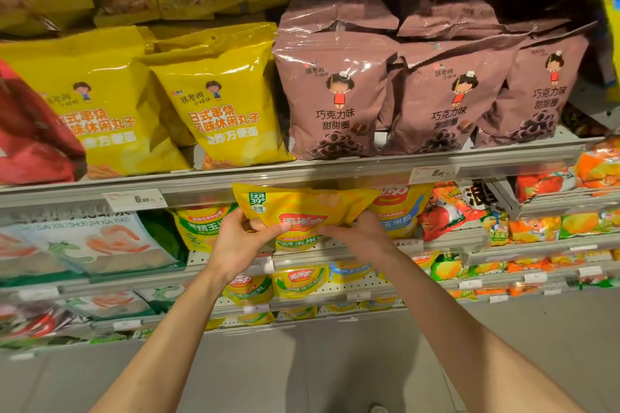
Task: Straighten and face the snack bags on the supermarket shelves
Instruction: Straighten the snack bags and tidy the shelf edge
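Both hands, left hand [246, 234] and right hand [355, 232], are curled around a yellow corn bag [303, 208]; it should be set upright, label outward, flush with the shelf edge [335, 253].

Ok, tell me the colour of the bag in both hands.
Yellow bag with a red logo, per the head view.

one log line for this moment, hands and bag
stage: facing | left hand: grips yellow corn snack bag left edge | right hand: holds its right side | bag: front out, below upper shelf rail
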`<state>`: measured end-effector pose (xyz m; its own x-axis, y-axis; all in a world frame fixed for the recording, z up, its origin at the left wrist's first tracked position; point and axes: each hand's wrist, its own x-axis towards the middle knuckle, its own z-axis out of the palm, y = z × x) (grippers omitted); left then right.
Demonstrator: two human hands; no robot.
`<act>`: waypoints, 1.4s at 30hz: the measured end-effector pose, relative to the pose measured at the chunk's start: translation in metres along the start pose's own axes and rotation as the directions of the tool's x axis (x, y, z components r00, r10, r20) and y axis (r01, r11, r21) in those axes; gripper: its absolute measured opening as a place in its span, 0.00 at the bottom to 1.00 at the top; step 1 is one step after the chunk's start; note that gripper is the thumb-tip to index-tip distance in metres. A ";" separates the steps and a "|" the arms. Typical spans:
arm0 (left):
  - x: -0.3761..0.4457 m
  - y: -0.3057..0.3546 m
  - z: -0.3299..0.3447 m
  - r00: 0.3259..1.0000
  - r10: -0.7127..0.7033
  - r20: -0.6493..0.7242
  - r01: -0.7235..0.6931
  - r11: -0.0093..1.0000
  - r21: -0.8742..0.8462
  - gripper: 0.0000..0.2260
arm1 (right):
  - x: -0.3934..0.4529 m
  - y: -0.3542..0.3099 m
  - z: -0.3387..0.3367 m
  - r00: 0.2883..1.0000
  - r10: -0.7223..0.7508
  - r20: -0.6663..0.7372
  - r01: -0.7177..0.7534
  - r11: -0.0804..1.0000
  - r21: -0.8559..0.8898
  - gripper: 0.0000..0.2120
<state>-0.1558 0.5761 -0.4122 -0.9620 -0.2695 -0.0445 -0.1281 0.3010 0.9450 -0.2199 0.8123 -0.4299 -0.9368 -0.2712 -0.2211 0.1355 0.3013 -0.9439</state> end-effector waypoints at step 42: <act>0.003 -0.054 0.030 0.979 -0.052 -0.197 0.064 0.996 0.055 0.17 | 0.028 0.038 0.051 0.993 -0.042 -0.109 0.047 0.998 0.043 0.12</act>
<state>-0.1593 0.5859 -0.4730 -0.8876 -0.4598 -0.0292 -0.2027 0.3328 0.9210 -0.2242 0.7697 -0.4841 -0.9712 -0.1828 -0.1530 0.1050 0.2483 -0.9630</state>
